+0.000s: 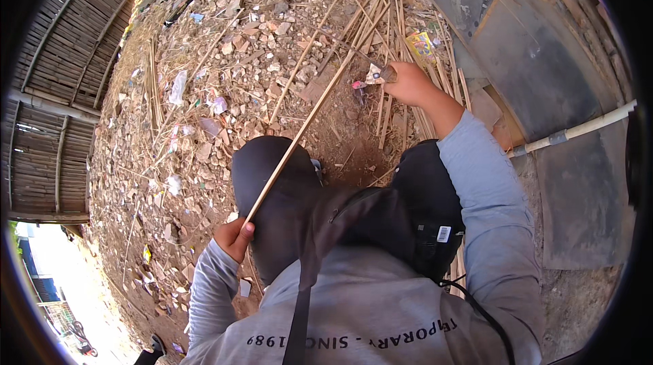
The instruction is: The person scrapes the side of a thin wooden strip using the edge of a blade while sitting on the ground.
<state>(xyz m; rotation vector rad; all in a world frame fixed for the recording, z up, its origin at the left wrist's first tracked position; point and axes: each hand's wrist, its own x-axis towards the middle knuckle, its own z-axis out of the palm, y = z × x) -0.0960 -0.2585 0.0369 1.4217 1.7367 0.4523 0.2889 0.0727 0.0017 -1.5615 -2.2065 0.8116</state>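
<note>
A long, thin bamboo strip (299, 137) slants up and to the right from my left hand (233, 238), which is closed around its near end by my left knee. Its far end reaches into a pile of similar bamboo strips (393, 14). My right hand (409, 84) is closed beyond my right knee, near the right side of that pile. From its fingers pokes a dark rounded piece (389, 74), like the end of a handle; the fingers hide the rest. Just left of it are a whitish scrap (373, 74) and a small pink object (358, 85).
Rubble-strewn ground (224, 72) with broken stones, plastic scraps and straw spreads ahead and left. A woven bamboo wall (64, 38) stands at the far left. On the right lie dark sheets (537, 52) and a pale pole (578, 130). My black-clad knees (262, 168) are bent below me.
</note>
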